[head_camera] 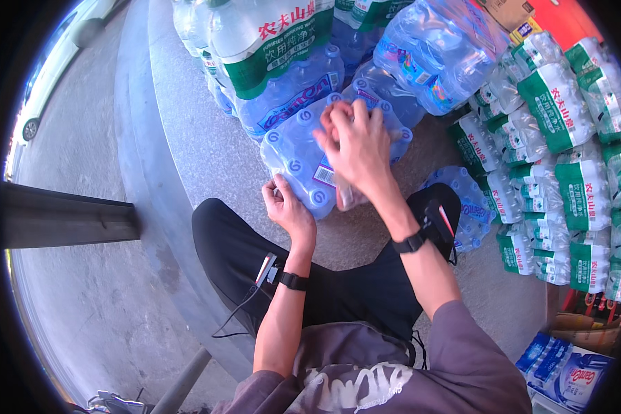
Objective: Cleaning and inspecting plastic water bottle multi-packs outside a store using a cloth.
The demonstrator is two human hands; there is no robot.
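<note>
A shrink-wrapped pack of water bottles (302,145) with blue-tinted film and marked caps stands on the ground in front of my knees. My left hand (289,204) is at the pack's near left corner, its thumb and fingers closed together at the film's edge; whether film is pinched there is hard to tell. Above the pack's middle is my right hand (359,142), fingers bent and blurred. A reddish, partly clear item (349,195) shows beneath my right wrist at the pack's near side; its kind is unclear.
Behind the pack, green-and-white water packs (274,41) rest on blue ones. Another bottle pack (437,52) is at the upper right. Stacked green-labelled packs (559,108) line the right side. A flat-lying pack (466,207) is beside my right knee. A dark post (72,215) stands left.
</note>
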